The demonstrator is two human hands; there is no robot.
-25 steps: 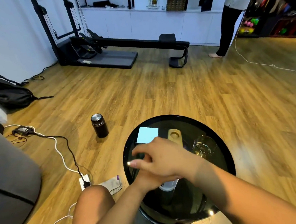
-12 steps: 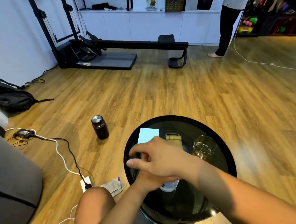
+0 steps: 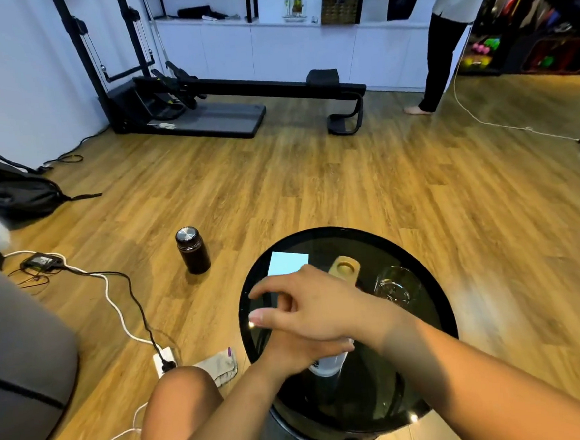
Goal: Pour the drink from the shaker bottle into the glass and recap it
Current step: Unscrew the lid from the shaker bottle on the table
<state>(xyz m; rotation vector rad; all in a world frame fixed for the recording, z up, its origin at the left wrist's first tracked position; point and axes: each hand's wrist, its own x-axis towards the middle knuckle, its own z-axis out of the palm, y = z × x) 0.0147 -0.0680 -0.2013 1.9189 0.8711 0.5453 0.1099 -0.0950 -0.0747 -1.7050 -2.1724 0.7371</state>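
The shaker bottle (image 3: 327,366), pale and translucent, stands upright on the near side of the round black glass table (image 3: 436,316). My left hand (image 3: 288,354) is wrapped around its body from the left. My right hand (image 3: 317,308) lies over the bottle's top, palm down, with the thumb and forefinger sticking out to the left. The cap is hidden under that palm. The clear glass (image 3: 394,284) stands on the table to the right of my hands, apart from them.
A tan wooden piece (image 3: 345,268) and a light blue card (image 3: 287,262) lie at the table's far side. On the floor to the left are a dark flask (image 3: 192,250), cables, a power strip (image 3: 164,361) and a cloth (image 3: 219,365). A person stands at the far right.
My right hand has shifted only slightly on top of the bottle. The left hand, the bottle and the glass have stayed where they were.
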